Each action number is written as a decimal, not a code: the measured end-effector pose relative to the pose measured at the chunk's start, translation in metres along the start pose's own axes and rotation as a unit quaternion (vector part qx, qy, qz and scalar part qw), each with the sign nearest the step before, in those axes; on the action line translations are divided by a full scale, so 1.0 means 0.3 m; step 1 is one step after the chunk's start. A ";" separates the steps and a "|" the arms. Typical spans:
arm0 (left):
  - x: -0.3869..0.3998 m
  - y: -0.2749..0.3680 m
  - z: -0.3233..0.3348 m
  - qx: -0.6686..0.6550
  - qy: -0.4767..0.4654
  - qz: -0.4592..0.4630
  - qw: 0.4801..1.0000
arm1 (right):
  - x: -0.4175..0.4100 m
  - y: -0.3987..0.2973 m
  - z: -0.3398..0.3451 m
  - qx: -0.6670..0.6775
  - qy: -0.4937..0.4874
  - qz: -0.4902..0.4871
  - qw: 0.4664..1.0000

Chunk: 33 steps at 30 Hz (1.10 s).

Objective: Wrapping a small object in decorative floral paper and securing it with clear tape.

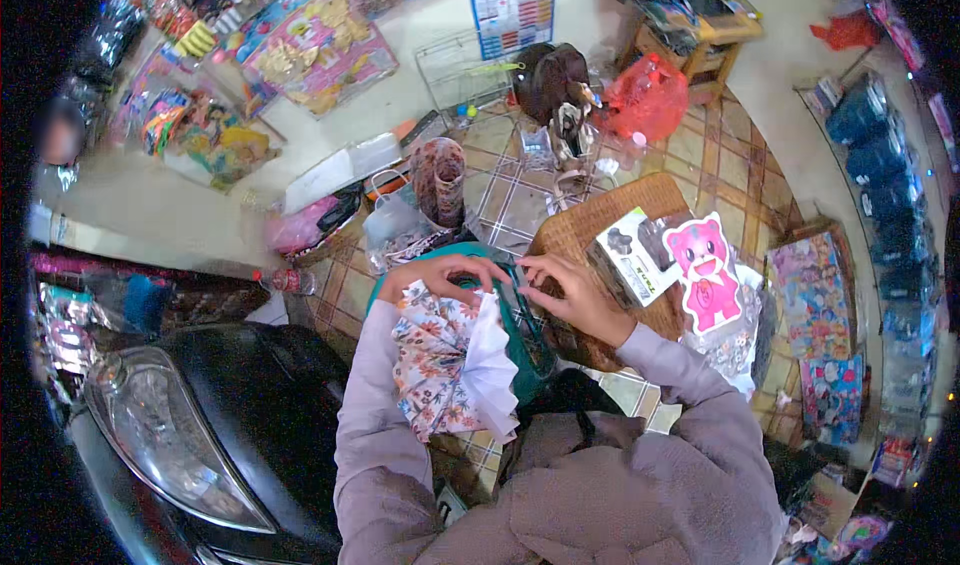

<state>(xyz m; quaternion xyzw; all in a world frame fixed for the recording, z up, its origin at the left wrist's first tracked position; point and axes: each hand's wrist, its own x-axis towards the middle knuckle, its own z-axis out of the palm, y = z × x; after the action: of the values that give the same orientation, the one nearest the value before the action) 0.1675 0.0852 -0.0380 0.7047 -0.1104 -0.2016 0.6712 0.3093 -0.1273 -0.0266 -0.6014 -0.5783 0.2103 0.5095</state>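
Note:
Near the middle of the head view, my left hand [450,274] holds a pleated floral paper fan [435,362] with a white reverse side, spread out below the fingers. My right hand [574,295] is close to the left one, its thumb and index finger near a small strip of clear material [522,276]; whether they pinch it is unclear. Beneath the hands is a teal item [532,362], partly hidden. To the right, a woven stool [652,190] bears a white product box [632,257] and a pink bear cutout [705,272].
A motor vehicle's headlight [180,437] and dark body fill the lower left. Ahead on the tiled floor are rolled floral material [437,182], a clear bag [390,220], a dark brown bag [551,77] and a red plastic bag [649,99]. A plastic bottle [292,281] lies at left.

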 end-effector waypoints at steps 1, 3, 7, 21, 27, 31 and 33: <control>0.003 0.009 -0.002 -0.001 -0.009 -0.003 1.000 | -0.005 0.005 0.003 0.000 0.008 0.005 1.000; 0.004 0.021 -0.001 0.033 0.001 0.073 0.997 | -0.009 0.005 0.010 -0.008 0.020 0.007 1.000; -0.019 0.013 0.005 0.035 0.027 0.041 0.998 | -0.005 0.030 0.018 -0.011 -0.017 0.019 1.000; -0.045 0.008 0.033 0.051 0.075 0.036 0.995 | 0.034 0.001 0.026 -0.032 -0.022 -0.141 0.989; -0.049 -0.009 0.032 0.037 0.075 0.055 0.995 | 0.033 -0.026 0.025 -0.053 -0.087 -0.176 0.979; -0.046 -0.011 0.036 0.033 0.084 0.038 0.995 | 0.038 -0.008 0.030 -0.133 -0.110 -0.287 0.942; -0.043 -0.019 0.031 0.021 0.083 0.044 0.995 | 0.052 -0.001 0.026 -0.155 -0.119 -0.316 0.928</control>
<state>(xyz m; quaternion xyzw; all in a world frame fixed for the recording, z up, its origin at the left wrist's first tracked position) 0.1514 0.0828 -0.0421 0.7276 -0.0895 -0.1108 0.6710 0.3063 -0.1102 -0.0243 -0.4293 -0.8202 0.0157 0.3779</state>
